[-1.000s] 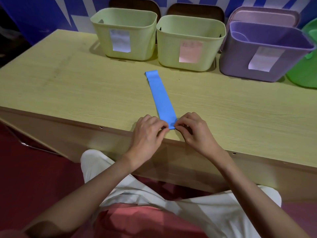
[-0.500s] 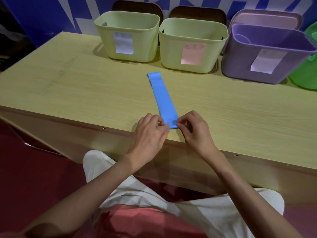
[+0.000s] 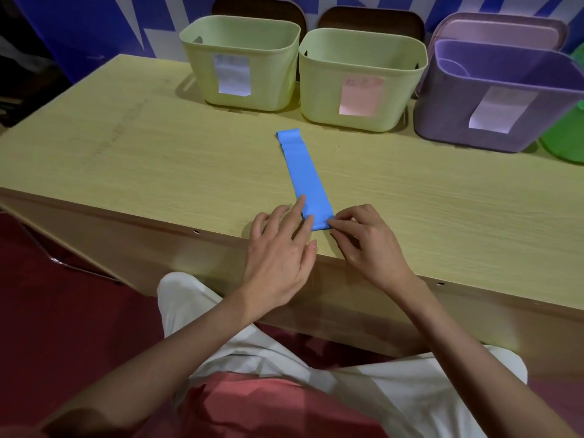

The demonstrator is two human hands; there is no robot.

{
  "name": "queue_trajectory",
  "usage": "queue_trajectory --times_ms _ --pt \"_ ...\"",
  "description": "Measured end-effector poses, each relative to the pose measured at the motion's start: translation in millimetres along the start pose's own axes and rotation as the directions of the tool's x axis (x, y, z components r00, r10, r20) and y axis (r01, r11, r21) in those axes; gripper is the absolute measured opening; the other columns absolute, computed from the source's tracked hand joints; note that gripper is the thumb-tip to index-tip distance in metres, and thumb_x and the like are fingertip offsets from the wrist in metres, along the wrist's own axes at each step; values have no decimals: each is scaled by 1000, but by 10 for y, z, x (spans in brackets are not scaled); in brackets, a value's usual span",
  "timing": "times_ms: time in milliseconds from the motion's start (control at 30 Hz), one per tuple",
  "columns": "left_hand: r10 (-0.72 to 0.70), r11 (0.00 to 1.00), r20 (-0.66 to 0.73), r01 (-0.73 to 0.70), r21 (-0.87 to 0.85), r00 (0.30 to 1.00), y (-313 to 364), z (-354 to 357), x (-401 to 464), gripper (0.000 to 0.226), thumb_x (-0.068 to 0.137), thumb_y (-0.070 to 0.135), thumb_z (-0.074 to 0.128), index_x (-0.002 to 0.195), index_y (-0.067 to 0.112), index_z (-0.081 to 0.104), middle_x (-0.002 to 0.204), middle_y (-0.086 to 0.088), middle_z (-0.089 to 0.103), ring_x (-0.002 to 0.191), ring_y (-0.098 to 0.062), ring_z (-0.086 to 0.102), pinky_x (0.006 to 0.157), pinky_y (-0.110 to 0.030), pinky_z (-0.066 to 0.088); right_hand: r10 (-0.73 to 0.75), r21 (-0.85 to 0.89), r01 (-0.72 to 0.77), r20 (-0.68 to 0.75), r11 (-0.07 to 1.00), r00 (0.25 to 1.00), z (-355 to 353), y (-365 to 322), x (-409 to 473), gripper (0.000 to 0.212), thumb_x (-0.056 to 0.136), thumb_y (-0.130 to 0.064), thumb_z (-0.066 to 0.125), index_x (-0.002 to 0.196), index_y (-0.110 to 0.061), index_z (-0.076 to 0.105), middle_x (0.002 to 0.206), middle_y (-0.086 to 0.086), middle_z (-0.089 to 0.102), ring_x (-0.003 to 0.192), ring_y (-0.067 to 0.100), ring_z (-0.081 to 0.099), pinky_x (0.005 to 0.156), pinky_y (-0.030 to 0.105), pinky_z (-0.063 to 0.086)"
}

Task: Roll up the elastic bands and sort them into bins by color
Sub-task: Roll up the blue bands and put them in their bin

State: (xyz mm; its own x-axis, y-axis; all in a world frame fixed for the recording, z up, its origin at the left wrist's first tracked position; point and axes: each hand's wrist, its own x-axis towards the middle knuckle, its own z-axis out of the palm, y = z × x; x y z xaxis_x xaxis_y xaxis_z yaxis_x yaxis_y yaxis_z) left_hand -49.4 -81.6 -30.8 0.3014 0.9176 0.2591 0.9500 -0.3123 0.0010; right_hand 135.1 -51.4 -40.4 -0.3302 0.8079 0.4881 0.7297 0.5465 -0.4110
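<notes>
The right hand [image 3: 369, 245] has its grip pinched on the near end of the blue band [image 3: 305, 178]; the left hand [image 3: 278, 248] rests flat, fingers straight. The band's length runs away from both hands toward the bins.

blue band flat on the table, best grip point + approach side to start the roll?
Probably the near short end of the blue band, from the table's front edge. It lies flat, running lengthwise away toward the bins, so only that end gives an edge to lift and curl. The right hand already pinches the near right corner; the left hand's straight fingers rest on the left edge.
</notes>
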Motion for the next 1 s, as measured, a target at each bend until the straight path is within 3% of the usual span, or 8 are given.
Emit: queue_trajectory --times_ms 200,400,533,667,800,1000 --pt "-24 1000 66 23 11 998 8 32 45 56 97 39 19 144 15 40 160 -1 17 142 -26 25 114 -49 19 -20 -77 23 36 997 999 26 31 35 22 88 -7 66 110 -4 69 107 14 56 94 28 54 73 32 49" --pt "-32 999 71 31 18 997 9 50 117 59 95 36 15 144 15 39 160 0 14 144 -26 20 116 -49 15 -65 -87 72 81 994 995 43 29 140 15 90 -3 60 101 4 68 91 14 54 78 30 51 64 42 49" --pt "-37 999 80 36 16 996 26 62 153 61 93 35 14 145 13 39 160 0 12 146 -25 18 117 -49 15 -47 -59 53 101 997 994 33 48 203 22 93 -4 57 113 -2 63 91 10 56 82 28 51 67 39 47" --pt "-58 998 94 58 3 994 34 67 192 66 90 35 10 146 12 36 161 1 9 146 -24 16 117 -47 15 -40 -53 45 96 998 995 27 86 220 9 92 -7 59 100 -7 64 91 6 59 84 26 50 65 41 47" --pt "-72 997 111 72 4 991 12 56 247 70 88 36 4 148 14 31 161 0 7 147 -25 13 117 -47 14 -37 -74 43 78 996 996 18 104 235 16 86 -12 70 101 -8 72 91 7 62 84 28 53 63 31 44" --pt "-88 994 91 93 -56 992 -73 49 340 67 88 38 8 144 17 39 158 -10 21 143 -30 22 113 -48 21 -30 -73 38 106 997 994 54 205 294 24 88 -13 68 111 -17 73 94 5 60 86 27 53 54 36 47"
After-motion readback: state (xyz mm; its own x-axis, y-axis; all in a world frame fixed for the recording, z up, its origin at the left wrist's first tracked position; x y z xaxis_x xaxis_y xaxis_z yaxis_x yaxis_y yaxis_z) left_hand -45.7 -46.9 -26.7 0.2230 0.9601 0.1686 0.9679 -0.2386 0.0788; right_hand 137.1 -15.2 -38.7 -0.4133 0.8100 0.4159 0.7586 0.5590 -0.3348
